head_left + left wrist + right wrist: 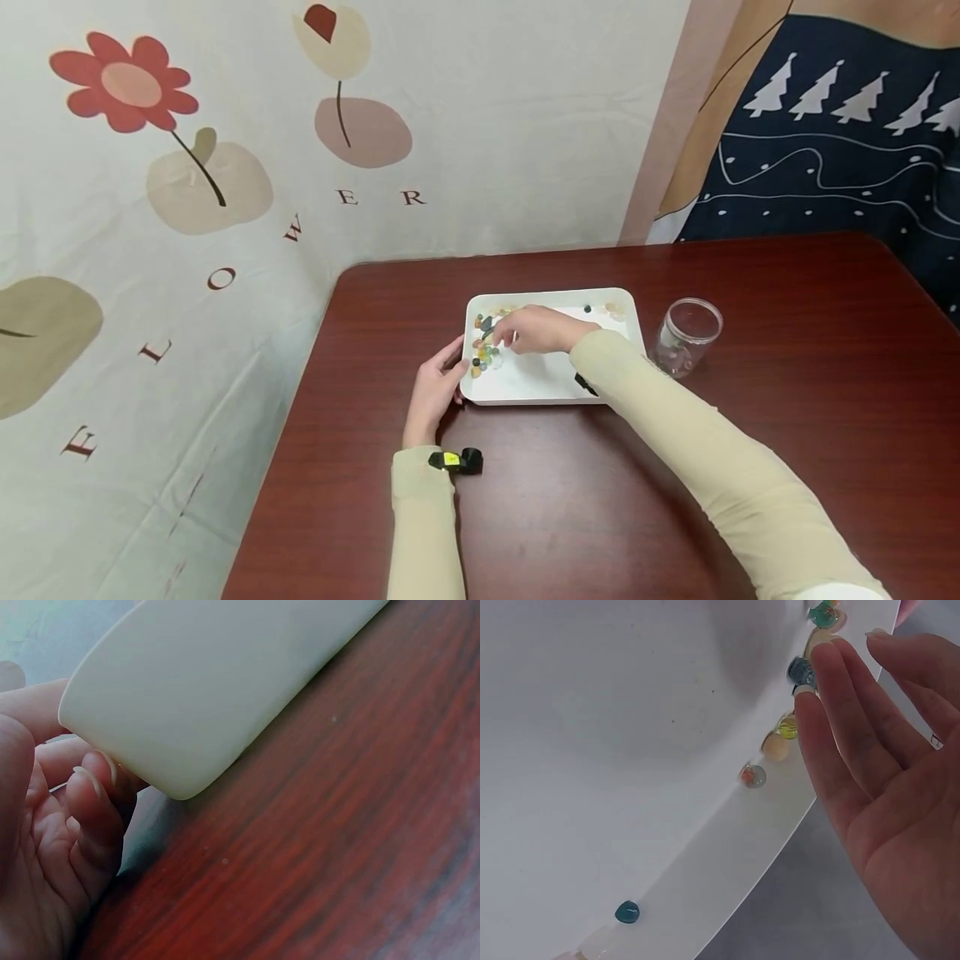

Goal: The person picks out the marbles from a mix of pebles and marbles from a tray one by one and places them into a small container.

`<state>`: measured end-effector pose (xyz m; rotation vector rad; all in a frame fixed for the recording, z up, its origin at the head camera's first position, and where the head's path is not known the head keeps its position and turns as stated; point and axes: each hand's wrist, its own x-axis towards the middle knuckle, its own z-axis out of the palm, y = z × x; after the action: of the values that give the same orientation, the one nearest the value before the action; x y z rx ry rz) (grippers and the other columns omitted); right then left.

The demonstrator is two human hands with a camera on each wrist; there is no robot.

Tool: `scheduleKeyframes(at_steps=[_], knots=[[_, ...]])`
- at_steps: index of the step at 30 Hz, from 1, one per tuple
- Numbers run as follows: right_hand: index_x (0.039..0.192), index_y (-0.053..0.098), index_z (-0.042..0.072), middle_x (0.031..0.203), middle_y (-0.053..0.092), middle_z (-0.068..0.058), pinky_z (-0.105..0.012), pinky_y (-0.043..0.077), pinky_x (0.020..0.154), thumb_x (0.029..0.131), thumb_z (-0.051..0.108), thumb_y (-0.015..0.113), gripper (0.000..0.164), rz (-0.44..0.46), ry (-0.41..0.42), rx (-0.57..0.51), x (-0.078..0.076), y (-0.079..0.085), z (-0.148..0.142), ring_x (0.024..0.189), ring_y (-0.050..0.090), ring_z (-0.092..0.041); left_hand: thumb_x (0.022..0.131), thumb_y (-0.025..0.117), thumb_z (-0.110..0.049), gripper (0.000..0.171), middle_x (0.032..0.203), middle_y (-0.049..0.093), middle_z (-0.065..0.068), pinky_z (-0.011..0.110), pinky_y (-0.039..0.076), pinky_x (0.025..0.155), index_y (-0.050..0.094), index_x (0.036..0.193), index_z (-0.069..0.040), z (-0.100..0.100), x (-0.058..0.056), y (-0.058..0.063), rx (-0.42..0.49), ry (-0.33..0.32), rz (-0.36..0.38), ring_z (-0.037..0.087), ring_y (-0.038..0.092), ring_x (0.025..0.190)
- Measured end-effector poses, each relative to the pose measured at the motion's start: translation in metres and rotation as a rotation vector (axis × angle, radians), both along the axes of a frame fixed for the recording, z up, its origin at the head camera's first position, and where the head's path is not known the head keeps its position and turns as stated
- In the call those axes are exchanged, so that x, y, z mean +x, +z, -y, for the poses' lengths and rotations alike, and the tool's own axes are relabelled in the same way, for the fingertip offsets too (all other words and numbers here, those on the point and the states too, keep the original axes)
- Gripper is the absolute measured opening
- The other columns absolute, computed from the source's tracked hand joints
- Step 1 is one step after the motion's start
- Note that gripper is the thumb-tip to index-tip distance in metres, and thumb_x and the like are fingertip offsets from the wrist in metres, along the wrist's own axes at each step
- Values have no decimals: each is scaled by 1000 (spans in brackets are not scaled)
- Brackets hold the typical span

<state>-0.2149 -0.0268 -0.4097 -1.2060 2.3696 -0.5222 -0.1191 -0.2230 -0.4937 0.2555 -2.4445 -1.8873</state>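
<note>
A white rectangular tray [551,387] holds small glossy pebbles [483,353] in several colours, mostly gathered along its left end. My left hand [433,392] grips the tray's left edge, thumb at the rim. In the left wrist view its other fingers [97,791] curl by the tray corner. My right hand [542,330] reaches over the tray at the left-end pebbles. Its fingers extend fairly straight in the right wrist view, fingertips right at a dark blue-grey pebble [801,671] beside the tray wall. A teal pebble [628,912] lies farther along that wall.
To the right of the tray stands a clear, wide-mouthed jar [688,335]. A dark pebble [587,308] and some pale ones [615,312] lie at the tray's far right. The reddish-brown table [570,500] borders a printed cloth [487,192] behind and at left.
</note>
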Motion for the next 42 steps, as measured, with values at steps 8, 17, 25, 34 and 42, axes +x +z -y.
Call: scheduleKeyframes(at_steps=[8,17,25,34,42], knots=[[108,64,16,90,60,0,-27,43,70,82,2,52,32,39,18,84,-5,-3,9,79,52,-14,85,59,-20,40,117,56,-1,35,44,37,54,124,-26,0,-1,0,-1,-10,-9,19,45,40],[115,59,19,93,59,0,-26,41,68,83,3,51,37,116,3,159,-7,-6,13,78,51,-14,86,58,-13,43,121,54,7,34,43,36,51,128,-16,-4,3,18,74,-53,18,19,47,41],[113,61,19,96,59,-1,-33,39,78,82,2,53,37,105,21,160,-10,-9,16,78,52,-14,87,56,-11,42,122,53,11,36,44,37,49,129,-13,-9,8,27,46,-57,12,17,46,40],[106,64,17,100,61,3,-62,15,98,79,4,57,31,82,20,186,-9,-15,22,87,52,-12,87,55,-11,42,123,53,12,36,44,37,49,129,-14,-8,8,26,45,-61,7,18,46,39],[101,62,16,95,58,2,-30,41,75,80,4,60,25,92,7,198,-9,-19,26,78,50,-13,87,55,-10,43,123,52,13,36,44,37,48,130,-10,-7,10,28,37,-47,1,17,46,40]])
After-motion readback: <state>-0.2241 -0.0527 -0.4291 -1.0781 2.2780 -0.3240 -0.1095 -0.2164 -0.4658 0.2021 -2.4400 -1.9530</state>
